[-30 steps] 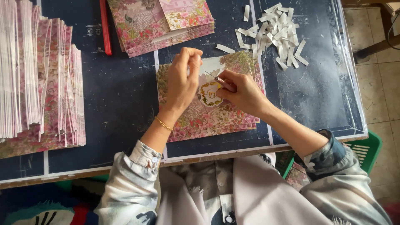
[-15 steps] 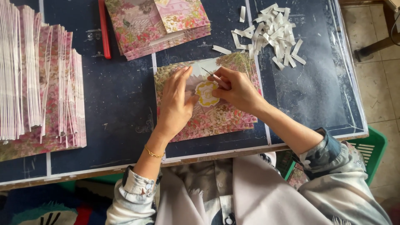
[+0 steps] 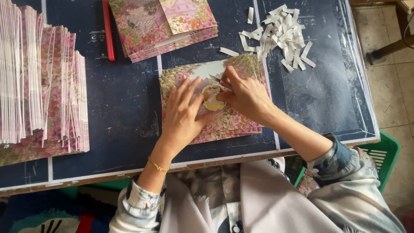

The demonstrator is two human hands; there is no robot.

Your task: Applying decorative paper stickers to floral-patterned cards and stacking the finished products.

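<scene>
A stack of floral printed cards (image 3: 228, 125) lies in front of me on the dark cutting mat. My left hand (image 3: 183, 114) rests flat on the top card with its fingers spread. My right hand (image 3: 243, 95) pinches a small white and yellow cut-out piece (image 3: 212, 97) against the card's middle. The fingertips of both hands meet around that piece, and part of it is hidden under them.
A second stack of floral cards (image 3: 166, 26) lies at the back beside a red stick (image 3: 108, 30). A tall row of upright cards (image 3: 41, 95) fills the left. Several white paper strips (image 3: 280, 34) are heaped at the back right. A green crate (image 3: 381, 157) stands beyond the table edge.
My left hand has come down from pinching at the card's top and now lies flat on the card. My right hand stays on the small piece.
</scene>
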